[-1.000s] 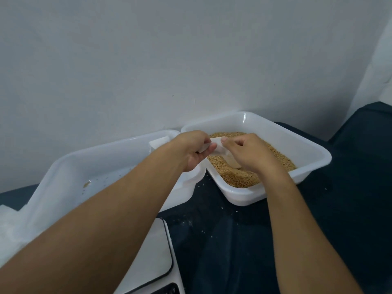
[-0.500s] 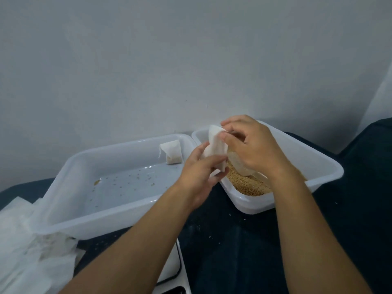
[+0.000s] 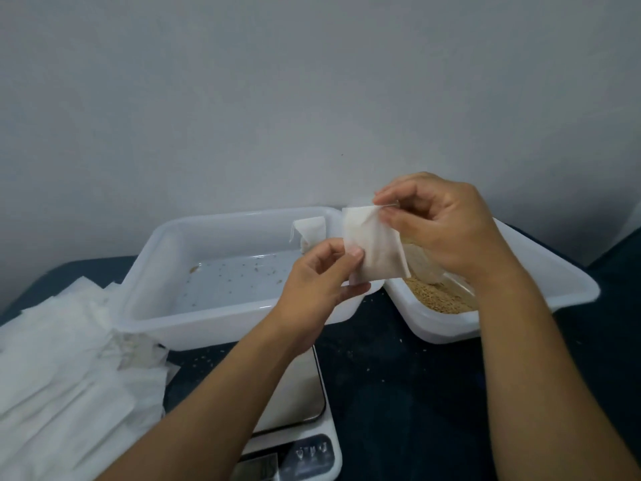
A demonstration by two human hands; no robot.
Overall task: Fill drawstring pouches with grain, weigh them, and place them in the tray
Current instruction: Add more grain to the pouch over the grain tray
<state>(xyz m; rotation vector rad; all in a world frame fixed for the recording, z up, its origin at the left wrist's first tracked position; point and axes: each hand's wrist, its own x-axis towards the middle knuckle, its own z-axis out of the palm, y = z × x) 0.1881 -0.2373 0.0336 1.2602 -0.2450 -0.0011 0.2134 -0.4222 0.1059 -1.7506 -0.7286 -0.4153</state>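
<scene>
A white drawstring pouch hangs in the air between the two tubs. My left hand pinches its lower left edge. My right hand pinches its top right corner, and a translucent scoop shows under that palm. The right white tub holds tan grain. The left white tray has one filled pouch in its far right corner and a few stray grains. A digital scale sits near me, partly under my left forearm.
A heap of flat white pouches lies at the left on the dark cloth. Loose grains dot the cloth between the tubs and the scale. A pale wall stands right behind the tubs.
Both hands have lifted the pouch up out of the grain tub and drawn it toward me. The view has dropped, so the scale and the pouch heap show more.
</scene>
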